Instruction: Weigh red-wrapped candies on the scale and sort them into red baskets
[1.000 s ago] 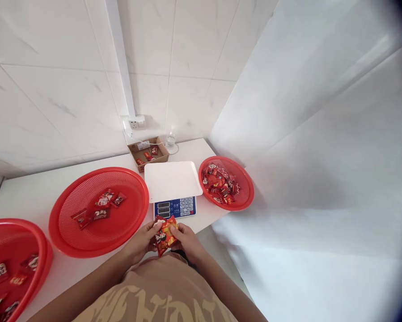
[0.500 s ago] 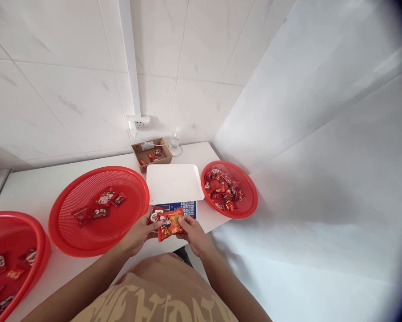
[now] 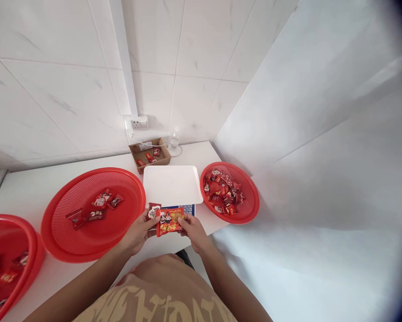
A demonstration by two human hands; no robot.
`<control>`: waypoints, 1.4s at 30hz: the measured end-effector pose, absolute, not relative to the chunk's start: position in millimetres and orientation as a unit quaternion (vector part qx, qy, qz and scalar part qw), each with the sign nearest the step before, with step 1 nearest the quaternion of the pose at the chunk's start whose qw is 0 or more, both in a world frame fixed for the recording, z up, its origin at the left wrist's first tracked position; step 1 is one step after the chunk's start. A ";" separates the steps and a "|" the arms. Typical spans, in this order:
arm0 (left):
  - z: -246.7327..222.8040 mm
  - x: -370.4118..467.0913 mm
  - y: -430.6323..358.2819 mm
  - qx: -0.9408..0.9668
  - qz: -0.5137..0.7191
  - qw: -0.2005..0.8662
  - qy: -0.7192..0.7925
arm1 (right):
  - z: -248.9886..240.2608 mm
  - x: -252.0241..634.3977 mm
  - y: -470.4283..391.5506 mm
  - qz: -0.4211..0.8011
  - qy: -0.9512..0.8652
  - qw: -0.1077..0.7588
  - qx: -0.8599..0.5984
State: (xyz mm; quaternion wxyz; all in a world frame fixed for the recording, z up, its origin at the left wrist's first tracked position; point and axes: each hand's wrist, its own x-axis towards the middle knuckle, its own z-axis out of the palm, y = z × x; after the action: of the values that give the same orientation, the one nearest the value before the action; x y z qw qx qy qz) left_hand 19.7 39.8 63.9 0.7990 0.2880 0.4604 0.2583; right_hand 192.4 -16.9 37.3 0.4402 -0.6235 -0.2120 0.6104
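Tiled room with weighing scale [image 3: 172, 184]

Above the white scale pan [image 3: 172, 184] the way was open from overhead. Sideways, the rims of the middle basket [image 3: 93, 249] and right basket [image 3: 251, 214] crowded it closely. Behind it stood the cardboard box [image 3: 141, 169], with the clear bottle [image 3: 174, 142] and a looped cable [image 3: 179, 153] beyond. The left hand [image 3: 137, 232], right hand [image 3: 196, 232] and orange-red packet [image 3: 169, 221] blocked the front approach. Bare tabletop [image 3: 196, 154] lay between bottle and right basket, and another free strip ran behind the middle basket, bounded by the tiled wall [image 3: 69, 103].
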 end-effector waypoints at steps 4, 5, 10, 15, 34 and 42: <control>56.4 23.5 37.9 0.294 0.261 0.808 0.439 | 38.2 191.7 -15.3 0.622 -0.190 0.453 -0.610; 53.8 23.9 36.8 0.300 0.266 0.804 0.439 | 37.6 190.6 -15.4 0.625 -0.188 0.453 -0.608; 46.0 22.9 32.4 0.337 0.280 0.773 0.460 | 31.6 186.2 -18.5 0.642 -0.167 0.443 -0.604; 46.6 11.2 38.8 0.296 0.264 0.776 0.491 | 21.5 196.7 -20.1 0.638 -0.077 0.469 -0.605; 42.2 -9.6 26.6 0.472 0.109 0.738 0.470 | 36.7 160.4 -6.1 0.673 -0.334 0.334 -0.570; 41.2 2.2 28.2 0.391 0.194 0.770 0.465 | 38.0 173.5 -11.8 0.693 -0.235 0.392 -0.558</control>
State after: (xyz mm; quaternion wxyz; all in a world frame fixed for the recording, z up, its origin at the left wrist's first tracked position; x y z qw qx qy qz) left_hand 2.2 28.2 41.2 0.7700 0.3910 0.4653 0.1939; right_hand 173.5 -11.8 38.0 0.3916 -0.5583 -0.2349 0.6926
